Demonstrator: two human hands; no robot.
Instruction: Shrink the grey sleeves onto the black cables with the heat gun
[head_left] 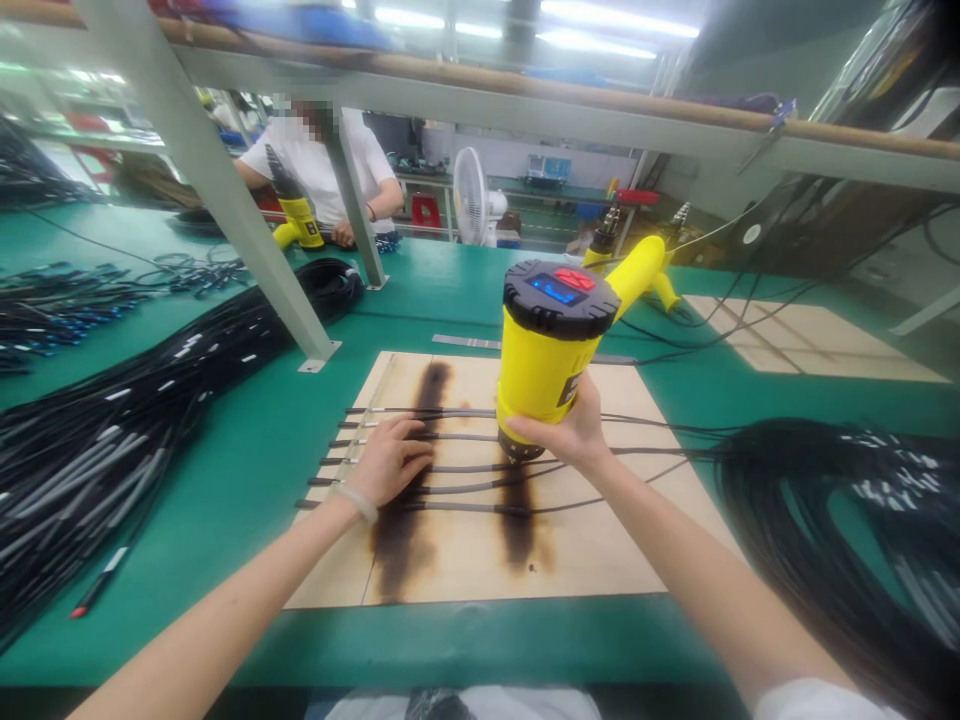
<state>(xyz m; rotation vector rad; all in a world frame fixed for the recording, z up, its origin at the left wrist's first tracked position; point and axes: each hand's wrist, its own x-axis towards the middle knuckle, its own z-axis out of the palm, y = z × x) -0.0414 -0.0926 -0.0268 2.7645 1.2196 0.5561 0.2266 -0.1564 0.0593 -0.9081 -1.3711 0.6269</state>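
- Clamps the right hand (574,430) around the lower barrel of a yellow-and-black heat gun (547,350), nozzle pointing down over the middle of a pale board (600,560).
- Shows a lit blue display on the upturned end, with the handle slanting up and away to the right.
- Lays the left hand (391,460), fingers close together and slightly curled, over thin cables (465,468) near their left ends; cannot tell whether pinching any.
- Has the thin cables side by side across the board, crossing two dark scorch marks (517,540).
- Has the board flat on a green surface (397,320), between a pile of black cables (172,370) on the left and a coil (757,500) on the right.
- Faces a person in white (289,145) across the surface, near a second yellow gun (304,222).
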